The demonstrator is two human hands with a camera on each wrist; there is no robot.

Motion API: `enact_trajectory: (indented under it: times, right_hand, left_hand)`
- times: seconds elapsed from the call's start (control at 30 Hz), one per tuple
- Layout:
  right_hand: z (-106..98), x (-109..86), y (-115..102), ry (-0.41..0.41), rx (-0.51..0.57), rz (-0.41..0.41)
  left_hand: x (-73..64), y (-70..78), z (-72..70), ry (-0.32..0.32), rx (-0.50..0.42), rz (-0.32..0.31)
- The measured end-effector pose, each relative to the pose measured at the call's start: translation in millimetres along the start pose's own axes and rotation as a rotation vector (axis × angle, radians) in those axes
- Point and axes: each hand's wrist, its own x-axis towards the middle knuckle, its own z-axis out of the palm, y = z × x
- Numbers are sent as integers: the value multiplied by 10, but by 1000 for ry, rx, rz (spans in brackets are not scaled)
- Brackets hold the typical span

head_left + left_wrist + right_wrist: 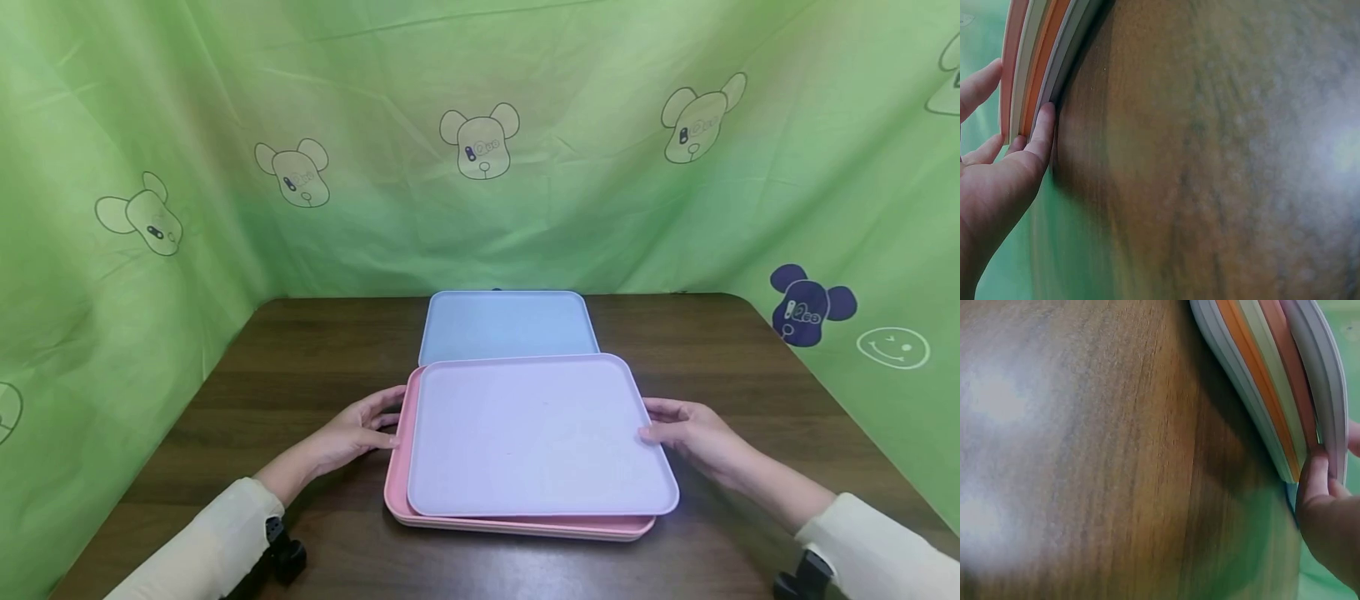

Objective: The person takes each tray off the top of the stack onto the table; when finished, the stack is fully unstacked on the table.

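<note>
Separating the lavender rectangular plastic-looking tray (540, 437) from the multicoloured tray stack (1036, 69) seems the step. Right hand (693, 433) is pinching that tray's right edge; left hand (348, 437) is touching the stack's left edge, fingers spread, pressure hard to judge. Lavender tray is overhanging the pink rectangular tray (400, 479) rightward; next move probably calls for a firm pinch.

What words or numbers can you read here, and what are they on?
"Qee", probably, on the dark bear head on the green curtain; it's blurred.
Pale bear heads: similar lettering, too small to read surely.
Lavender tray, pink tray, blue tray: no writing visible.
No readable numbers.
</note>
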Motion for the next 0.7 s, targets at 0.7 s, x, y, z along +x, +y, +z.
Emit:
enact_trajectory:
  times: [0.7]
  right_hand:
    - [-77, -60, -78, -76, 15, -12]
  left_hand:
    - [-7, -3, -3, -1, 8, 2]
